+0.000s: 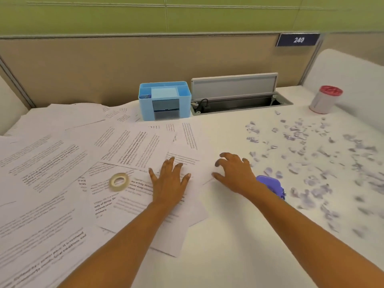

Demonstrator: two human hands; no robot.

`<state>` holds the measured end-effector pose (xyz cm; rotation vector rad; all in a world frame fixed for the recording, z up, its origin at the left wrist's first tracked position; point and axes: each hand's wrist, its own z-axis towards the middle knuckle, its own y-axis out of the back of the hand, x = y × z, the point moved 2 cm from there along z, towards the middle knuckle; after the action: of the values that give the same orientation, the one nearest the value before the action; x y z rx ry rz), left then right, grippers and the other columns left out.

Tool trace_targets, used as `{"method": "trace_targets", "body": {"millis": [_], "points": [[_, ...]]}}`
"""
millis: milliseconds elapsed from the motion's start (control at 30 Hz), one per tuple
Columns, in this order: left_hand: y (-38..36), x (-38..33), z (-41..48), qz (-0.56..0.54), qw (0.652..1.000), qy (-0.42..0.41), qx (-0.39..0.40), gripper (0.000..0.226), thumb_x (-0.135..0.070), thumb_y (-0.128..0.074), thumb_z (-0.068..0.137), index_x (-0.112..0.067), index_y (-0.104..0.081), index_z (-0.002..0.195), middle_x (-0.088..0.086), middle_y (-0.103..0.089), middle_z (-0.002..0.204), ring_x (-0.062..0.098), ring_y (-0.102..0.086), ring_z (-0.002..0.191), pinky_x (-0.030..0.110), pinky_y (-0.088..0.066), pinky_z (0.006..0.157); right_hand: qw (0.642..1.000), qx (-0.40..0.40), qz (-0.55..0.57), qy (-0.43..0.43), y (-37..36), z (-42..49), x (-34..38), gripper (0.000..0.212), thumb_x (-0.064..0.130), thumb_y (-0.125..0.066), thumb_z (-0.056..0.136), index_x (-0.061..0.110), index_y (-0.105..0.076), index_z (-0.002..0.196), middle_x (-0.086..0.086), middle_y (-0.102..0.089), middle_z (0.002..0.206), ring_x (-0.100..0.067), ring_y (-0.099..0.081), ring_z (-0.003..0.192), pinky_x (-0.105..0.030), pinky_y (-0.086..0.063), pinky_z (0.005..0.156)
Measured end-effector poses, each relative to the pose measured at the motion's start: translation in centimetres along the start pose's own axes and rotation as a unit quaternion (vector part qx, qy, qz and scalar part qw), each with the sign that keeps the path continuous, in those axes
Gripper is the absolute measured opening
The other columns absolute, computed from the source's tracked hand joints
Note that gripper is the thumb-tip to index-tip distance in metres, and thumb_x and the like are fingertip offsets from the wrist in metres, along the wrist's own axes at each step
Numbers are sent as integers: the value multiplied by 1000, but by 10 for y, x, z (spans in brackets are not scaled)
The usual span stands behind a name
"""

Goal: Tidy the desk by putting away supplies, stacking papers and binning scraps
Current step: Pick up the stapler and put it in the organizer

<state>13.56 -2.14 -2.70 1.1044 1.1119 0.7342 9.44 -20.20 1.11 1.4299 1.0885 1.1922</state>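
Many printed sheets [128, 142] lie fanned left: light, floppy, slippery, best gathered by edges. Left hand [169, 181] presses flat on them; right hand [234, 173] hovers clawed, holding nothing.

Dark blue number plate [298, 39], upper right, on the partition [124, 69]: "249" in white. Printed sheets [52, 163], left: text too blurred to read.

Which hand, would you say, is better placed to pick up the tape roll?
Left: the left hand lies on the papers beside the tape roll; the right hand is farther off.
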Motion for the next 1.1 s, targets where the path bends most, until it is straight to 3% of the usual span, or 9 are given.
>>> {"method": "trace_targets", "body": {"millis": [67, 233, 367, 533, 667, 767, 933, 1033, 1100], "points": [[-6, -14, -4, -13, 1000, -10, 0, 48, -46, -32, 97, -26, -32, 141, -3, -13, 156, 11, -8, 144, 54, 3, 113, 998, 24, 38, -46, 12, -19, -33, 47, 50, -52, 89, 21, -50, 127, 0, -36, 144, -20, -37, 130, -38, -33, 104], [-17, -45, -13, -30, 999, -21, 3, 46, -44, -36, 97, -24, -36, 139, -3, -15, 155, 11, -9, 144, 52, 4, 114, 988, 85, 86, -92, 24, -54, -84, 62, 49, -67, 78, 18, -49, 128, -3, -43, 130, -21, -44, 118, -31, -42, 94], [-22, -61, -14, -45, 998, -32, 4, 43, -40, -39, 97, -22, -41, 135, -2, -18, 154, 11, -10, 144, 47, 7, 114, 983, 92, 122, -99, 23, -58, -97, 48, 39, -72, 78, 8, -57, 111, -4, -49, 102, -20, -49, 90, -25, -41, 73], [-20, -79, -15, -162, 982, -85, -48, 28, -27, -50, 94, -14, -59, 118, 3, -42, 142, 15, -25, 139, 28, -3, 114, 973, 99, 182, -107, 24, -55, -101, 27, 31, -71, 80, 12, -56, 91, -3, -54, 87, -15, -50, 72, -17, -35, 53], [-18, -95, -17, -280, 954, -103, -26, 26, -21, -58, 90, -9, -62, 113, 3, -55, 130, 16, -44, 127, 18, -27, 102, 969, 48, 222, -96, 31, -43, -88, 23, 29, -69, 82, 10, -57, 85, -4, -52, 86, -16, -48, 71, -17, -34, 53], [-12, -101, -11, -400, 916, -24, 15, 34, -25, -59, 90, -13, -56, 121, -1, -58, 123, 13, -54, 113, 19, -37, 92, 958, -18, 270, -91, 40, -29, -70, 23, 28, -69, 82, 8, -61, 87, -4, -50, 94, -18, -50, 79, -22, -39, 62], [-1, -100, 9, -590, 796, 94, 96, 37, -36, -54, 92, -22, -44, 125, -1, -63, 108, 18, -65, 95, 32, -52, 81, 914, -15, 401, -61, 45, 3, -36, 23, 28, -64, 87, 10, -61, 101, -6, -60, 97, -21, -56, 86, -22, -45, 64], [11, -89, 27, -596, 794, 115, 41, 27, -24, -50, 95, -26, -45, 122, -4, -62, 94, 12, -64, 79, 24, -53, 68, 914, 13, 402, -58, 46, 29, -18, 33, 30, -62, 88, 10, -57, 114, -4, -58, 104, -20, -55, 94, -24, -45, 74], [18, -77, 41, -573, 810, 125, 16, 33, -17, -48, 96, -19, -47, 128, 1, -62, 100, 14, -64, 81, 23, -53, 67, 916, 28, 398, -41, 48, 49, -8, 30, 28, -65, 85, 12, -56, 109, -5, -57, 107, -19, -54, 96, -26, -46, 76]]}}
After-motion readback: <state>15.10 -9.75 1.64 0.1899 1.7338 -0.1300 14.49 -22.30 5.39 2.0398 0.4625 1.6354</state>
